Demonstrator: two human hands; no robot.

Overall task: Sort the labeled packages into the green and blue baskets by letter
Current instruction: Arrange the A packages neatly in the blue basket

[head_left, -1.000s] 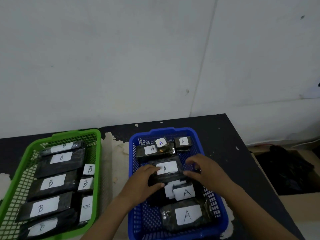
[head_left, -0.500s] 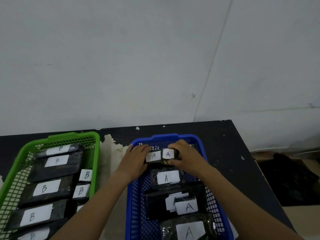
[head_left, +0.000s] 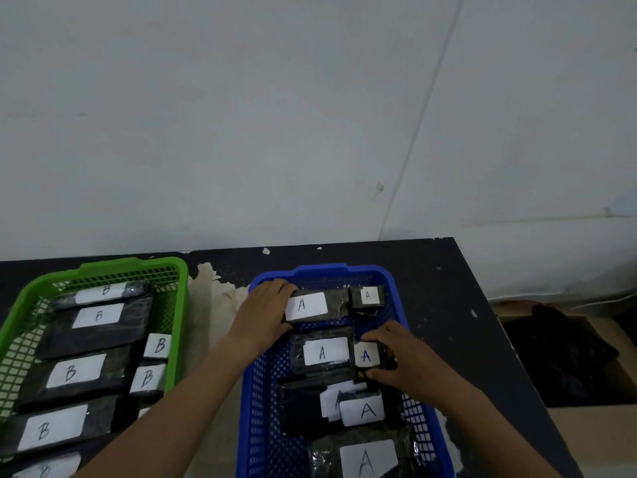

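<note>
Black small A package (head_left: 367, 357) sits pinched in right hand (head_left: 410, 360) grip.

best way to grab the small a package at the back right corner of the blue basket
Pinch the small A package across its short near and far edges, coming straight down from above. It lies flat, label up, close to the blue basket wall on its right and a larger A package on its left, so the sides offer little finger room.
</note>
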